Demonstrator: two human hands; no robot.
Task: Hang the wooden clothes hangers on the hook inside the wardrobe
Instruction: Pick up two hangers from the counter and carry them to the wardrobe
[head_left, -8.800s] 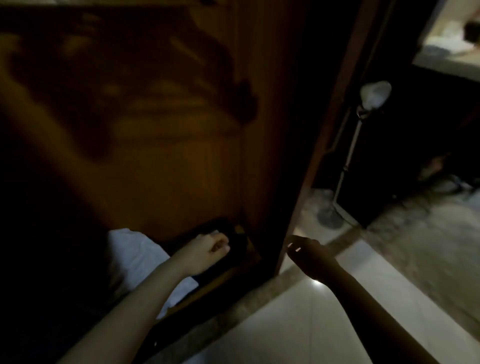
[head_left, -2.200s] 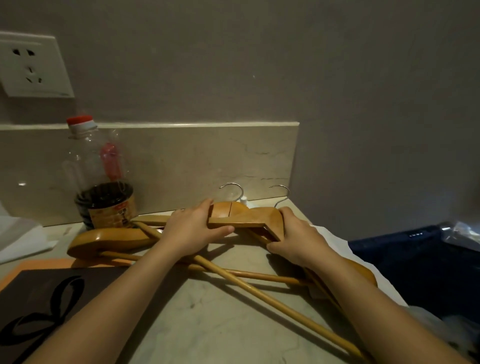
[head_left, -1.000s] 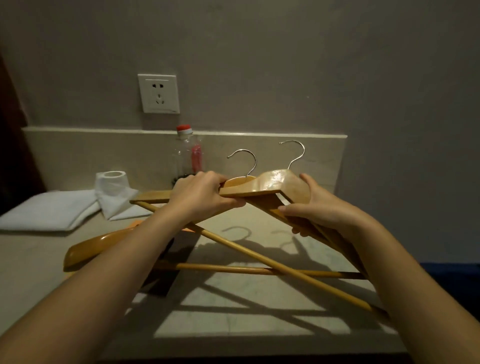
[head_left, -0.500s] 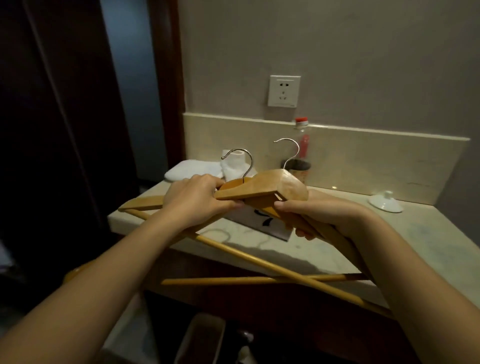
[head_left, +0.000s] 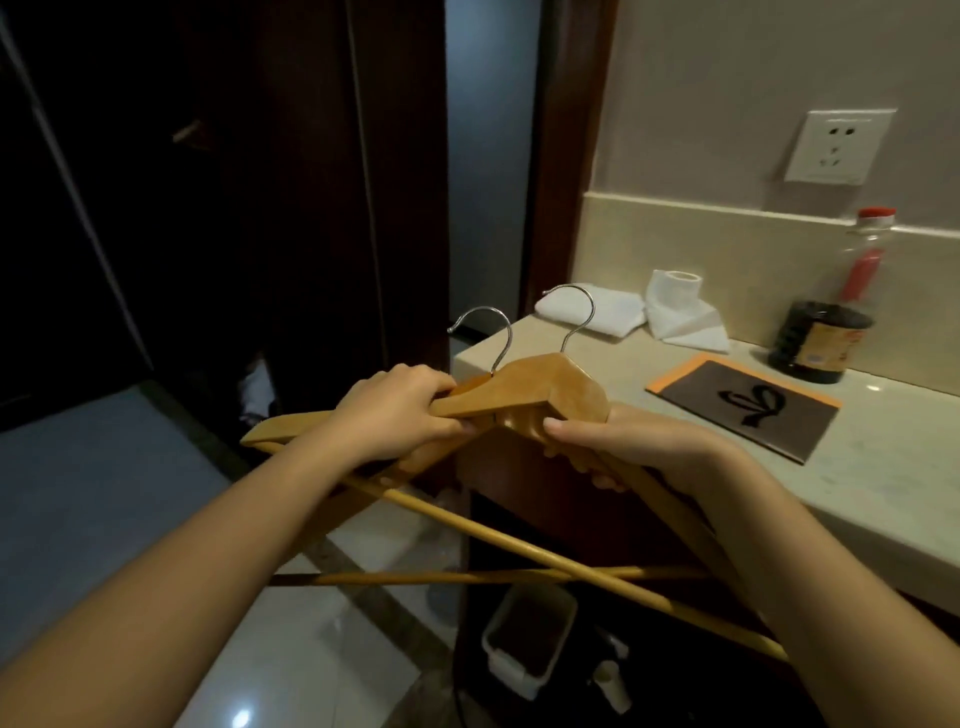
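Two wooden clothes hangers with silver metal hooks are stacked together and held in the air in front of me. My left hand grips their left shoulders. My right hand grips the right shoulders from beneath. Their lower bars cross below my forearms. The dark wooden wardrobe stands at the left, its inside too dark to make out; no hook in it is visible.
A pale stone counter at the right carries a folded white towel, a tissue roll, a dark sauce bottle and a brown card. A small bin sits on the tiled floor below.
I lifted both hangers off the counter and turned left. The counter has slid to the right of view and the dark wardrobe now fills the left.
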